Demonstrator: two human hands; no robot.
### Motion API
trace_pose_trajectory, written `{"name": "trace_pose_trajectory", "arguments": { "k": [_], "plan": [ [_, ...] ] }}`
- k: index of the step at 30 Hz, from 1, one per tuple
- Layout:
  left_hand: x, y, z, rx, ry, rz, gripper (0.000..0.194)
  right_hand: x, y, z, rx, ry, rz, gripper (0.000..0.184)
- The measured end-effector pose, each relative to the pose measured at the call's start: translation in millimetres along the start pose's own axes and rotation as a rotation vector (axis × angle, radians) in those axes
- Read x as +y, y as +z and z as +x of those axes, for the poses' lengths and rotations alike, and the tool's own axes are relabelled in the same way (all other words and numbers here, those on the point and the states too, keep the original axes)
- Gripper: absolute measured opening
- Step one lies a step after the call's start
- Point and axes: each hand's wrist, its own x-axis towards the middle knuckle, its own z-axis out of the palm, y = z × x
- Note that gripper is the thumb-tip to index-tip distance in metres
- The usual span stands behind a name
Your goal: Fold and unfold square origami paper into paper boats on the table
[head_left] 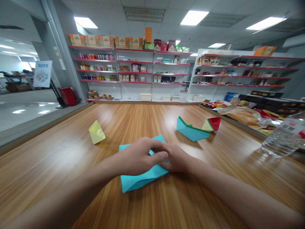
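Observation:
A sheet of blue paper (140, 182) with folds in it lies on the table in front of me, its near edge slightly raised. My left hand (140, 156) rests across its middle, fingers bent and thumb pointing right. At the paper's right side, my right hand (177, 157) is curled over the edge, touching the left fingertips. Both hands are closed on the paper; the fingertips are partly hidden. Beyond them to the right stands a blue and green folded paper boat (193, 132), touching a yellow and red folded paper piece (213, 124). Left of the hands sits a yellow folded paper piece (97, 133).
The wood-grain table (95, 203) has a raised rim. A clear plastic bottle (282, 140) stands at the right edge, near packaged snacks (240, 114) and black boxes (274, 103). Stocked shelves (133, 73) line the back, and a red box (68, 96) stands on the floor at left.

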Motion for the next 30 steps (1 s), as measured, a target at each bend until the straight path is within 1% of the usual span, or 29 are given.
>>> {"name": "trace_pose_trajectory", "arguments": {
  "k": [2,4,5,7,9,11,13,14,16,18,21,24,27,28,30],
  "plan": [
    [-24.8,0.2,20.0,0.085,-0.112,0.321,0.052,-1.9,3.1,1.9,0.000,0.046,-0.063,0.029],
    [-50.8,10.1,26.0,-0.024,-0.217,0.487,0.071,-4.4,4.6,3.5,-0.005,0.105,-0.128,0.030],
    [-61.6,16.0,25.3,-0.048,-0.202,0.538,0.077,-5.7,4.8,4.0,-0.008,0.140,-0.147,0.032],
    [-75.7,24.6,21.2,-0.054,-0.173,0.598,0.080,-7.6,5.0,4.5,0.000,0.203,-0.171,0.035],
    [-80.3,27.4,17.8,-0.057,-0.136,0.620,0.079,-7.8,6.7,4.4,0.036,0.187,-0.169,0.038],
    [-79.8,26.2,17.2,-0.058,-0.103,0.624,0.076,-5.1,11.2,4.0,0.065,0.081,-0.135,0.045],
    [-78.7,24.2,18.7,-0.046,-0.093,0.627,0.072,0.2,17.5,3.7,0.035,-0.020,-0.079,0.055],
    [-78.9,23.5,19.7,-0.033,-0.106,0.631,0.072,3.4,20.8,3.5,-0.004,-0.023,-0.053,0.058],
    [-81.3,22.1,21.5,0.007,-0.158,0.644,0.074,9.5,25.8,3.5,-0.056,0.033,-0.025,0.062],
    [-86.1,19.8,22.5,0.057,-0.223,0.659,0.081,13.9,28.2,3.5,-0.080,0.105,-0.019,0.066],
    [-95.0,15.0,22.8,0.136,-0.319,0.670,0.096,15.5,28.9,3.3,-0.074,0.192,-0.025,0.072],
    [-102.2,11.8,22.1,0.181,-0.347,0.660,0.099,12.2,30.3,2.8,-0.036,0.299,-0.050,0.078],
    [-104.9,9.2,20.4,0.166,-0.320,0.662,0.098,7.7,30.9,2.9,0.031,0.383,-0.088,0.079],
    [-104.7,7.6,19.5,0.140,-0.301,0.668,0.098,6.9,29.9,3.1,0.060,0.389,-0.098,0.075],
    [-102.8,3.2,17.8,0.064,-0.253,0.677,0.100,7.3,25.5,4.0,0.130,0.385,-0.118,0.063]
  ]
}}
